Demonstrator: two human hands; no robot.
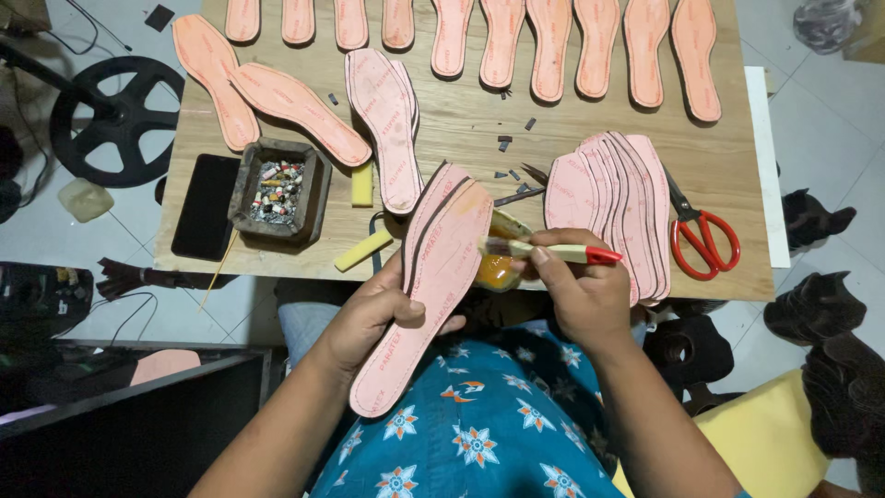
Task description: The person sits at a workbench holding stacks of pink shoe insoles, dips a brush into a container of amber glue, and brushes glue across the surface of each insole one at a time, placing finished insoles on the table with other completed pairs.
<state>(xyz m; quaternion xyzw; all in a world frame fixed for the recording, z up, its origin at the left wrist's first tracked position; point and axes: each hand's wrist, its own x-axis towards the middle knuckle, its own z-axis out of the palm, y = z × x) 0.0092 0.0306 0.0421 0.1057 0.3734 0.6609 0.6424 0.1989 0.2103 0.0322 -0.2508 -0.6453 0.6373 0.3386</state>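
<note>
My left hand (pixel 373 318) holds a pink shoe insole (pixel 433 277) tilted over my lap, with a second insole behind it. My right hand (pixel 576 286) grips a small brush (pixel 544 249) with a pale handle and red end, its bristles touching the insole's right edge. Just below the bristles sits a container of amber glue (pixel 498 267) at the table's near edge.
A wooden table (pixel 461 129) carries a row of pink insoles (pixel 553 46) along the back, a fanned stack (pixel 613 194) on the right, red scissors (pixel 701 235), a dark tray of butts (pixel 279 191), a black phone (pixel 205 205) and yellow sponge pieces (pixel 362 184).
</note>
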